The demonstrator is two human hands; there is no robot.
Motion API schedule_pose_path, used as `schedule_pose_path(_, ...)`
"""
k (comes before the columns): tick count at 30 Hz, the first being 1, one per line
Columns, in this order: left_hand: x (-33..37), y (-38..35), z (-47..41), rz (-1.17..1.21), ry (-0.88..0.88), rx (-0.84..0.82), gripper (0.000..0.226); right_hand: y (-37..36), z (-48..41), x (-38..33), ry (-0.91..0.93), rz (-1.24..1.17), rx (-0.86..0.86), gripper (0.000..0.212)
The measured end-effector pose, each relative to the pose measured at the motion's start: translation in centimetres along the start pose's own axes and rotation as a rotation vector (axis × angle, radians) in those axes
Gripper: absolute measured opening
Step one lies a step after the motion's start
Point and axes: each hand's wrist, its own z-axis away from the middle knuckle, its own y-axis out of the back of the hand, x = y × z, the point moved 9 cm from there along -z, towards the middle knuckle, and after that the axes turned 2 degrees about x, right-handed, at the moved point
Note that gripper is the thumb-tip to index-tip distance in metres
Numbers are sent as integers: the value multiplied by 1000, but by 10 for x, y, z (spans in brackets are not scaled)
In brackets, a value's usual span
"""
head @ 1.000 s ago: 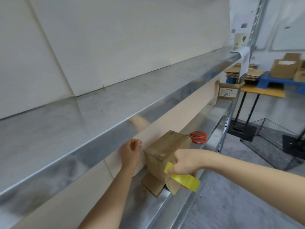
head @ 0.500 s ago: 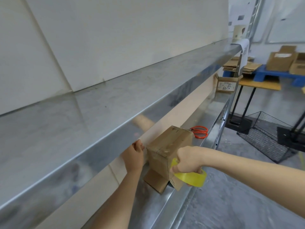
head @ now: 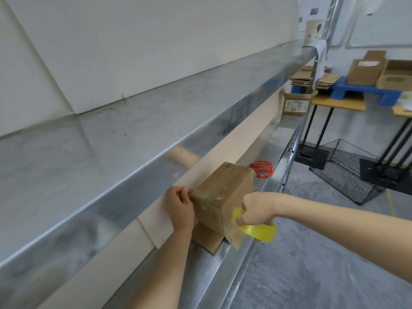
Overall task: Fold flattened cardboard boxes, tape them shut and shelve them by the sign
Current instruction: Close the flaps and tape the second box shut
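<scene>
gripping the tape roll (head: 258,231), your right hand (head: 256,210) dropped lower beside the box (head: 223,190); your left hand (head: 180,210) clenched onto its left edge. taping seemed underway.

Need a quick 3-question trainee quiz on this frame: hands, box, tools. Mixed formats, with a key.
1. Multiple choice: what does the right hand hold? A) a knife B) the tape roll C) a marker
2. True or false: the scissors lie on the shelf, beyond the box.
3. Short answer: which hand is against the side of the box nearest the wall?

Key: 1 B; 2 true; 3 the left hand.
</scene>
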Motion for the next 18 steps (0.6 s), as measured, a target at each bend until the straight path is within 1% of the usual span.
schedule_pose_path(2,-4,-2,5,-2,0,3,19,-4,-3,6,-6,-13,-8,50)
schedule_pose_path(7,-23,-11,5,62,45,27,18,-8,-7,13,9,-47,-7,47)
schedule_pose_path(12,-37,-16,7,151,155,12,31,-14,-12,17,8,-67,4,47)
schedule_pose_path(14,-41,-16,7,170,193,6,31,-14,-15,16,15,-62,11,48)
schedule_pose_path(16,-43,-16,7,187,223,11,29,-13,-17,16,24,-82,11,48)
schedule_pose_path(18,-46,-17,8,215,259,29,22,-10,-18,16,34,-106,12,47)
